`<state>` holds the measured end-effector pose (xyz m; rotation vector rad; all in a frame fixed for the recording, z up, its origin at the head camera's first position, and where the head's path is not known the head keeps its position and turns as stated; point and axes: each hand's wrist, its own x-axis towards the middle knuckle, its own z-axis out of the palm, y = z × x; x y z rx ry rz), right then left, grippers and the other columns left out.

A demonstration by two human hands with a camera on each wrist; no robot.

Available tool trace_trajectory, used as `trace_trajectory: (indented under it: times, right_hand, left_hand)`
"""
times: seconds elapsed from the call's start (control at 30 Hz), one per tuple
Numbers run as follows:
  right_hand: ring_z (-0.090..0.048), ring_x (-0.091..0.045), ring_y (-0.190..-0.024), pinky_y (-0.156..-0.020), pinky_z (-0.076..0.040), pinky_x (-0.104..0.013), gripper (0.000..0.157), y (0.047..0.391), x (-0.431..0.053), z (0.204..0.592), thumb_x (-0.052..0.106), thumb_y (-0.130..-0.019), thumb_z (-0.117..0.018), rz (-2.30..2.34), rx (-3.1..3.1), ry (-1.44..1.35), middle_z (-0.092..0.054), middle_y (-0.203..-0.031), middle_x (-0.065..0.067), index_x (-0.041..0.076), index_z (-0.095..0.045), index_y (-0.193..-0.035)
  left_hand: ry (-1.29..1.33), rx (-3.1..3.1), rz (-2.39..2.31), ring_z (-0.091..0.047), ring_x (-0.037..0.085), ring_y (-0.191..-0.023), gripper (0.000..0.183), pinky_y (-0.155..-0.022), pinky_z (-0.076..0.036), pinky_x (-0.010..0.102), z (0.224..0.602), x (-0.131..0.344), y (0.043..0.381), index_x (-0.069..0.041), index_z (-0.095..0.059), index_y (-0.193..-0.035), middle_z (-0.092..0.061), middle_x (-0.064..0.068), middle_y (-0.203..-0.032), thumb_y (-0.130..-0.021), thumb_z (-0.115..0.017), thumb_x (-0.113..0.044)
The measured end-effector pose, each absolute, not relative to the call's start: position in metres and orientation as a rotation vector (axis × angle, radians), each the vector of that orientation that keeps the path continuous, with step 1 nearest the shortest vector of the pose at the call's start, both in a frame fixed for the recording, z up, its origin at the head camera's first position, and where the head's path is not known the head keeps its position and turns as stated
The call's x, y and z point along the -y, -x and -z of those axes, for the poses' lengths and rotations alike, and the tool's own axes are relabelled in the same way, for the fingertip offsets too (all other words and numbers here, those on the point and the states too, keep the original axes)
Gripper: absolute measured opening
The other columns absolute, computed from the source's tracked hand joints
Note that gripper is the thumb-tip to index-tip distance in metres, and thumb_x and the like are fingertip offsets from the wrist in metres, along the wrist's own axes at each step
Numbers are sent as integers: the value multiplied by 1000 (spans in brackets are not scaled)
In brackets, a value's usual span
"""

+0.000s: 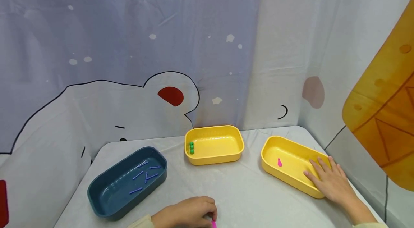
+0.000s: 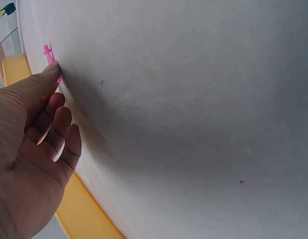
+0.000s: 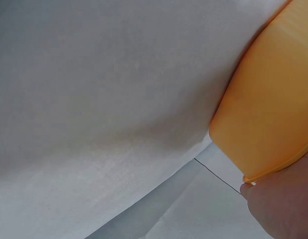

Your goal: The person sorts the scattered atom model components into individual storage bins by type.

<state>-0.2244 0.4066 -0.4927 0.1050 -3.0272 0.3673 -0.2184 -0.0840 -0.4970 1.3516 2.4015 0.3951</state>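
Note:
My left hand point(image 1: 193, 210) is low over the table's front, pinching a small pink plastic piece point(image 2: 48, 50) between thumb and fingertips. In the left wrist view a narrow end with a little knob sticks out past the thumb; the fingers hide the rest. My right hand point(image 1: 334, 181) lies across the near right end of the right-hand yellow tray point(image 1: 292, 180), its fingers spread over the rim and inside. A pink teardrop-shaped piece point(image 1: 279, 162) lies in that tray. In the right wrist view, part of the hand point(image 3: 283, 199) touches the tray's rim.
At the back middle stands another yellow tray point(image 1: 215, 160) with green beads point(image 1: 192, 147) in a short row at its left side. A dark blue tray point(image 1: 106, 209) on the left holds several thin purple sticks point(image 1: 138, 175). Printed cloth point(image 1: 210, 59) hangs behind the white-covered table point(image 1: 239, 192).

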Motion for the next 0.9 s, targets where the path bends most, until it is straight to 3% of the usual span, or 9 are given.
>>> trace_trajectory:
  times: [0.43, 0.67, 0.9]
  right_hand:
    - [3, -59, -147, -112, -6, -76, 78, 225, -407, 493, 58, -105, -38, -348, 3035, -104, -28, -154, -38, -5, -39, -151]
    - [4, -59, -148, -112, -6, -76, 78, 225, -407, 492, 58, -105, -38, -335, 3029, -103, -29, -154, -38, -5, -40, -150]
    - [6, -58, -148, -111, -6, -76, 77, 225, -407, 495, 57, -105, -38, -342, 3022, -108, -29, -154, -39, -6, -40, -149]
  left_hand:
    - [-1298, -2336, -562, -46, -8, -64, 14, -60, -43, 11, 497, 84, 221, -23, -64, -82, -50, -19, -70, -91, -74, -18]
    - [-1280, -2407, -735, -46, -9, -63, 14, -57, -44, 11, 494, 80, 233, -24, -65, -84, -51, -20, -68, -89, -75, -16]
    - [-1267, -2437, -830, -50, -9, -67, 6, -61, -47, 11, 485, 61, 245, -19, -71, -92, -58, -20, -73, -92, -74, -14]
